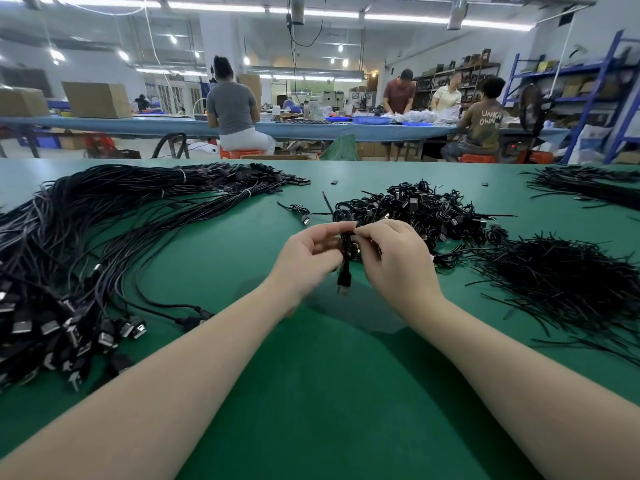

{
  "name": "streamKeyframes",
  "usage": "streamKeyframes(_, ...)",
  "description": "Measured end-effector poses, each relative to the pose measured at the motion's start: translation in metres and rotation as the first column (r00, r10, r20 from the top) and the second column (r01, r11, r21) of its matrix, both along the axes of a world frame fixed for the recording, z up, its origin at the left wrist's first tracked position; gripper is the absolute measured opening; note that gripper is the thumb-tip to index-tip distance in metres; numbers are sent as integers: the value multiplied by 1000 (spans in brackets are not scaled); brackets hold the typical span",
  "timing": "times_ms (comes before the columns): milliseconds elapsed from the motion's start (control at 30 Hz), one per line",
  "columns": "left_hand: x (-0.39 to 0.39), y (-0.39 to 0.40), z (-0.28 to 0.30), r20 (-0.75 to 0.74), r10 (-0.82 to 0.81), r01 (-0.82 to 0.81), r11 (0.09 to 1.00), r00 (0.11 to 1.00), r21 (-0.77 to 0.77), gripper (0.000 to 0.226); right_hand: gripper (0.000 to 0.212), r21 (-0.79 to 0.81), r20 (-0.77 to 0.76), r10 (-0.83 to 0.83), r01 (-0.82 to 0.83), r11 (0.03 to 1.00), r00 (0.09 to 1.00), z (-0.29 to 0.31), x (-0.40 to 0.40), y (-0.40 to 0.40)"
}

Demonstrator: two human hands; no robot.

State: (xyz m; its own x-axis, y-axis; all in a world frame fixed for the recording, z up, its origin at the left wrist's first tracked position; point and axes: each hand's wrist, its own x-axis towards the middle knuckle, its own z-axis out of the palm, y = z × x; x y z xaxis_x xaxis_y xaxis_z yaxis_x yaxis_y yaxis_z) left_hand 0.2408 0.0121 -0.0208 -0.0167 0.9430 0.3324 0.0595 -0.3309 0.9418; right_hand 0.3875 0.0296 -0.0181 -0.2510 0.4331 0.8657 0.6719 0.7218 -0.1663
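Both left hand (311, 253) and right hand (395, 259) pinch one coiled cable (346, 270) above mat (311, 393) between piles (419, 209).

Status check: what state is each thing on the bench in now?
Cable in hand: coiled, plug hanging down.
Left hand: grips the coil.
Right hand: pinches its top.
Left cable heap: uncoiled, bunched with white ties.
Middle cable pile: coiled small.
Tie strips: loose heap.

We see a plain green table mat (311, 393) across the lower frame. At left, the long USB cables (69, 237) are black with silver plugs (138, 330) and white ties (182, 175). The coiled cable (346, 258) at centre is black, like the twist-tie heap (561, 278) at right. The shelving (594, 95) at upper right is blue.
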Motion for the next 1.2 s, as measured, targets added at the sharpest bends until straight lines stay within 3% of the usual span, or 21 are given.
streamKeyframes(100, 2, -2, -4, -71, 29, -22, 995, 997, 94, 45, 8, -53, -8, -4, 3, 999, 1000, -1, 1, 2)
streamKeyframes(233, 1, 0, -2, -194, 222, -173, 955, 956, 242, 33, 12, -107, -22, -2, 0, 994, 1000, 0, 2, 3)
streamKeyframes(367, 3, 0, 1, -61, 206, -194, 968, 977, 158, 10, 6, -58, -63, 25, -28, 998, 998, 2, -2, -2)
streamKeyframes(433, 6, 0, 2, 20, 219, -220, 975, 975, 37, 14, 5, -15, -40, 48, -49, 999, 998, 3, -4, -6)
streamKeyframes(567, 7, -2, 8, 385, 100, -22, 979, 917, -201, 23, 5, 136, 104, 25, -39, 990, 994, 6, -3, -6)
streamKeyframes(633, 5, -4, 11, 425, 32, 63, 976, 904, -208, 19, 6, 159, 131, 7, -28, 987, 991, 5, -4, -7)
streamKeyframes(767, 7, -6, 11, 353, -43, 119, 974, 935, -194, 39, 6, 71, 8, 12, -12, 997, 1000, 1, -3, -5)
streamKeyframes(900, 6, -7, 0, 93, -56, 62, 996, 994, -62, 37, 6, -53, -63, -20, 17, 998, 998, -2, 1, 1)
streamKeyframes(1033, 2, -4, -3, -152, 156, -138, 983, 976, 121, 29, 8, -83, -81, -5, -1, 997, 997, -1, 0, 0)
streamKeyframes(1100, 5, -3, -2, -70, 203, -190, 969, 977, 157, 15, 7, -72, -83, 8, -14, 997, 996, 0, -2, -1)
streamKeyframes(1200, 8, -2, -2, 5, 223, -223, 973, 975, 59, 13, 6, -13, -44, 46, -46, 999, 998, 2, -5, -4)
